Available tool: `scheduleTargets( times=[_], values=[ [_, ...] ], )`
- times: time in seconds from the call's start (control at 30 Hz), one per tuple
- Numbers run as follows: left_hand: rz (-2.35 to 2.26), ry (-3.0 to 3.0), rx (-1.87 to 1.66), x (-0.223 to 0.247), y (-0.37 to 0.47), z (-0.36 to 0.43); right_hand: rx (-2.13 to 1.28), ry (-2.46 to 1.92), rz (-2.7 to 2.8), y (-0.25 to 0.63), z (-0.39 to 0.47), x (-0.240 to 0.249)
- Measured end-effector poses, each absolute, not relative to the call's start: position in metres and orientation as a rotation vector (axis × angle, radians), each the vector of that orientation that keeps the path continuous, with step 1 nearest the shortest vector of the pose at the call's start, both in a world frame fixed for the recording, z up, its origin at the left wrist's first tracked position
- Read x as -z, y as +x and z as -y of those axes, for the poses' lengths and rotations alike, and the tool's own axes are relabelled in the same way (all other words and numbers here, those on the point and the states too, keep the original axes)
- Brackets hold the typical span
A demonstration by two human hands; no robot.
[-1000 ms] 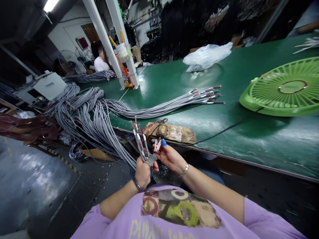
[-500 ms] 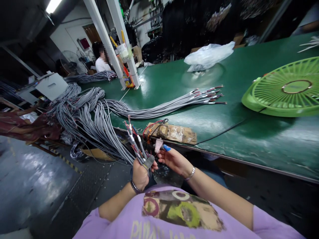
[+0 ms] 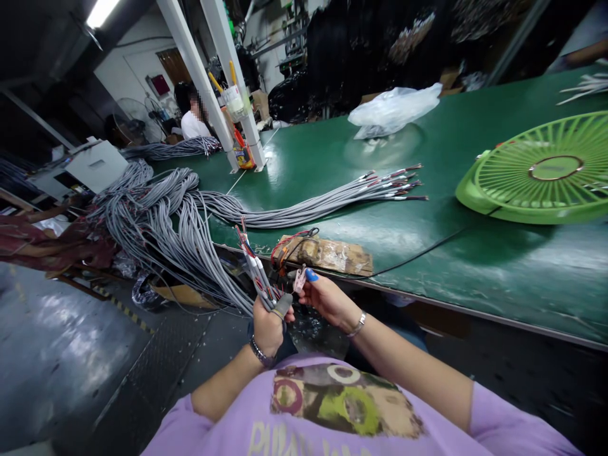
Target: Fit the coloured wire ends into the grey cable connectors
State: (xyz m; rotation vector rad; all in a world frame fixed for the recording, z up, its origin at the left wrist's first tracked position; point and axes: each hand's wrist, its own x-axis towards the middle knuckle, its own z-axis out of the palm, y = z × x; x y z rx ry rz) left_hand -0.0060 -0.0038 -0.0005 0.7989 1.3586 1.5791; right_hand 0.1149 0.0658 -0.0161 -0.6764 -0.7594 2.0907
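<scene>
My left hand (image 3: 270, 326) is closed around a bunch of grey cables (image 3: 260, 278) whose stripped ends, with red and white wires, point up. A grey cover is on its thumb. Just to the right, my right hand (image 3: 327, 301), with blue on a fingertip, is closed near a small pink piece (image 3: 299, 280) at the fingertips; whether it grips that piece is hard to make out. Behind the hands a worn wooden block (image 3: 339, 254) with red and black wires lies at the table's edge.
On the green table (image 3: 304, 149) are a long cable bundle (image 3: 294, 212), a green fan (image 3: 555, 168) and a plastic bag (image 3: 394, 109). A large cable heap (image 3: 166, 221) hangs over the left edge. A person (image 3: 192, 120) is in the background.
My right hand has shifted slightly left and up, and the pink piece at its fingertips has turned. The cable ends in my left hand lean a little more to the left.
</scene>
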Motion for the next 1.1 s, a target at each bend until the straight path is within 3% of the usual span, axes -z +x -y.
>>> scheduleTargets(
  times=[0.67, 1.1],
  values=[
    [-1.423, 1.091, -1.549, 0.009, -0.004, 0.002, -2.090, -0.643, 0.517, 0.107, -0.068, 0.016],
    [-1.256, 0.866, -1.523, 0.017, -0.015, 0.014, -2.170, -0.694, 0.489, 0.127, -0.058, 0.031]
  ],
)
